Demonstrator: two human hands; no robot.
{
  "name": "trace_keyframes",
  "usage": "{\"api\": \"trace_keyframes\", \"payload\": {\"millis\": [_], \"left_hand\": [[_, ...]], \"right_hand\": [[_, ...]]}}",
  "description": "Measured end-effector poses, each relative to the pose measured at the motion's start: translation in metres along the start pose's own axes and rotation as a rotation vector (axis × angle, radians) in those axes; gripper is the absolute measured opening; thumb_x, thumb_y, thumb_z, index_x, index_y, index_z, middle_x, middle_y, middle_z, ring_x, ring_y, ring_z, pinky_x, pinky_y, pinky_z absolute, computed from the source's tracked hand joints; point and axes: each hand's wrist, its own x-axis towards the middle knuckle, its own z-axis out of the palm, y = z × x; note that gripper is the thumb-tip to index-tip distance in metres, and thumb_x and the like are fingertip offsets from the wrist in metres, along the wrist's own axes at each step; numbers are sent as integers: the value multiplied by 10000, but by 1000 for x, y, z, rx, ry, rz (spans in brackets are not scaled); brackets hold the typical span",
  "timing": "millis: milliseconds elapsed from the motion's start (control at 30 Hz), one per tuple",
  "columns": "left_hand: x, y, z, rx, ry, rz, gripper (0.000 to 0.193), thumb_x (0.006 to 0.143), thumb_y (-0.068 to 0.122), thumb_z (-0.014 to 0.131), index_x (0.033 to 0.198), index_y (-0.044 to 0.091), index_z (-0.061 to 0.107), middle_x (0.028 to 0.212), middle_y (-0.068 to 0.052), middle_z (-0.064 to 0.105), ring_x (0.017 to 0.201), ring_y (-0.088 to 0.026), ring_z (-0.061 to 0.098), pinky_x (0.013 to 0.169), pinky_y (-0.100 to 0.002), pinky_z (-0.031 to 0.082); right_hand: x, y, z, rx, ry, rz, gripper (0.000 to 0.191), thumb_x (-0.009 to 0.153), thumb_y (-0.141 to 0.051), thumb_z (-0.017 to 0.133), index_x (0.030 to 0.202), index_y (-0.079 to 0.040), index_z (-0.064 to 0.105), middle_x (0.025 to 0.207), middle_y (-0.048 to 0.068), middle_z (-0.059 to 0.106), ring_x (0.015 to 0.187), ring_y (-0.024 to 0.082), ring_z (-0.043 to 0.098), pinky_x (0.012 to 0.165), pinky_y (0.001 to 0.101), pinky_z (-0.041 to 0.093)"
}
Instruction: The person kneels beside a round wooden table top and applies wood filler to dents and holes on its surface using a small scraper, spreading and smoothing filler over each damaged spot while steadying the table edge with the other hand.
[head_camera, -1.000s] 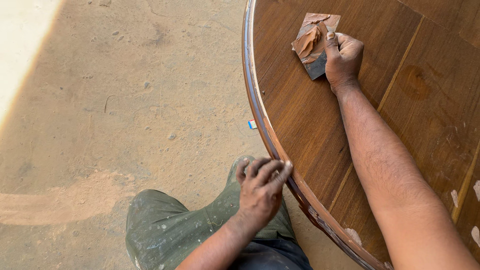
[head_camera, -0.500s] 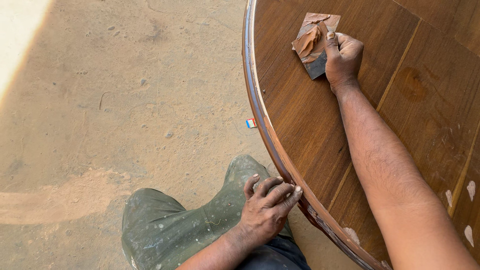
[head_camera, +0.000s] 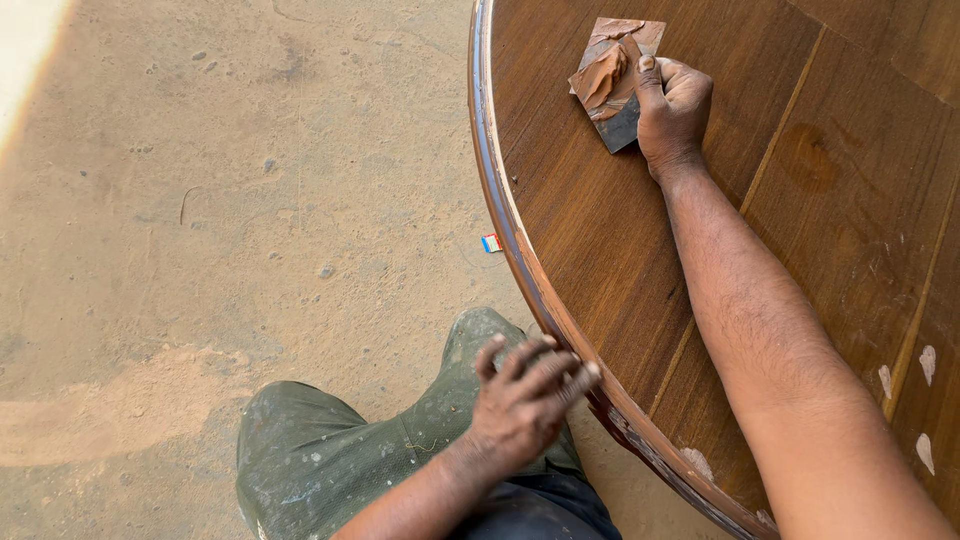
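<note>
My right hand (head_camera: 672, 112) gripped a putty-smeared scraper (head_camera: 615, 82) on the far tabletop (head_camera: 620, 240); my left hand's (head_camera: 525, 400) fingers pressed, empty, against the near rim.

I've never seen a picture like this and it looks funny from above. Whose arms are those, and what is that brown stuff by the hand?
The camera sits on a person's head and looks down, so you see that person's own two arms. There is no machine here, only bare hands. The right hand reaches out over a big round wooden table and presses on a small flat square plate. On that plate lies a lump of reddish-brown paste. The left hand is down at the table's curved edge, fingers spread against it, holding nothing. Below it you see the person's knee in dusty green trousers. The ground is sandy floor, with a tiny coloured scrap lying near the table. Pale spots dot the wood at the right.
</note>
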Motion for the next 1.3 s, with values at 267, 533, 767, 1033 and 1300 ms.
{"api": "trace_keyframes", "payload": {"millis": [267, 533, 767, 1033, 1300], "left_hand": [[74, -98, -15, -45, 121, -420, 425, 976, 73, 623, 1311, 318, 714, 1261, 25, 663, 1275, -160, 549, 1174, -452, 230], [109, -122, -6, -662, 136, -649, 583, 947, 172, 532, 1529, 208, 514, 1678, -187, 243, 1569, -347, 168, 1244, -551, 187], [97, -115, 8, -513, 45, -606, 707, 909, 272, 399, 1614, 247, 359, 1740, -184, 153, 1620, -349, 71, 1244, -617, -79], [67, -100, -13, -17, -76, -433, 601, 902, 312, 439, 1493, 370, 533, 1691, -56, 320, 1598, -278, 173, 1278, -570, -68], [82, -100, -9, 324, -62, -369, 659, 892, 212, 589, 1544, 266, 512, 1644, -69, 338, 1539, -261, 207, 1254, -562, -86]], "right_hand": [[2, 0, 1, -49, 10, 19, 510, 1141, -240, 587, 661, -94, 501, 585, -52, 450, 541, 50, 373, 496, 284, 315], [1, -7, 1, -33, 0, 40, 385, 1142, -226, 569, 811, -61, 678, 649, -52, 575, 602, 18, 501, 551, 230, 429], [1, -9, 1, -20, -15, 66, 456, 1171, -224, 580, 750, -48, 585, 648, -42, 505, 609, 38, 432, 552, 265, 370], [0, -9, 1, -38, -9, 30, 464, 1165, -218, 573, 721, -83, 560, 642, -51, 500, 608, 28, 429, 542, 256, 368], [1, -12, 1, -79, -13, 51, 489, 1161, -231, 557, 688, -110, 532, 589, -59, 466, 552, 29, 407, 511, 255, 350]]}}
